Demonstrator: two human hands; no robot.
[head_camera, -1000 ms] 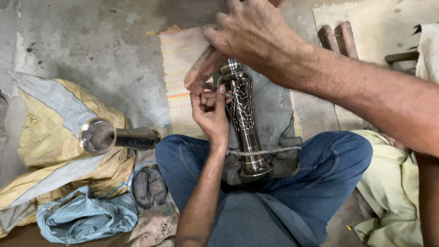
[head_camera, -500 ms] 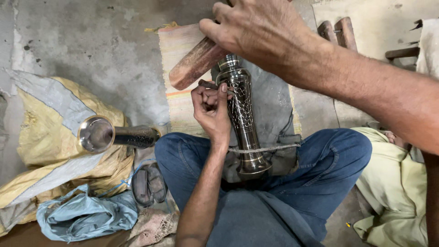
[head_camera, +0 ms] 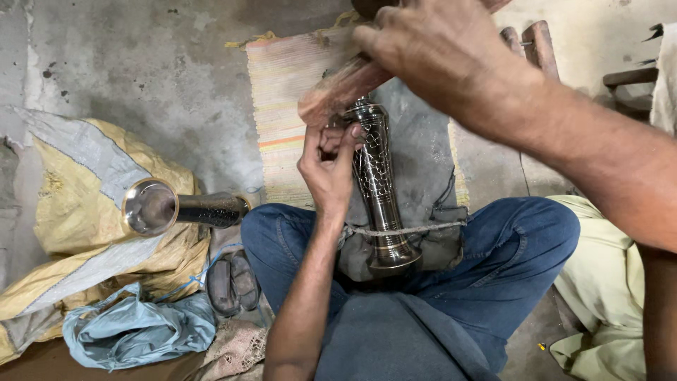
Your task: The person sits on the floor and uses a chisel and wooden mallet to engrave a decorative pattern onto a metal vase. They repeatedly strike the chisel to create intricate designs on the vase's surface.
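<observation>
An engraved dark metal vase [head_camera: 377, 190] lies lengthwise between my legs, tied down with a cord [head_camera: 416, 228] over a grey cloth. My left hand [head_camera: 326, 168] rests against the vase's upper part, fingers pinched together as if around a small tool that is mostly hidden. My right hand [head_camera: 441, 49] is raised above the vase's top end, closed on a wooden mallet [head_camera: 337, 92] whose reddish-brown block points toward my left hand.
A second metal vase [head_camera: 180, 208] lies on yellow and grey sacks [head_camera: 77, 212] at the left. A blue cloth [head_camera: 134, 328] and dark sandals [head_camera: 229, 282] sit beside my left knee. A striped mat [head_camera: 282, 106] covers the concrete floor; wooden pieces [head_camera: 536, 39] lie at the back right.
My right hand with the mallet has come down from a raised tilt to just above my left hand's fingers. My left hand has stayed on the vase.
</observation>
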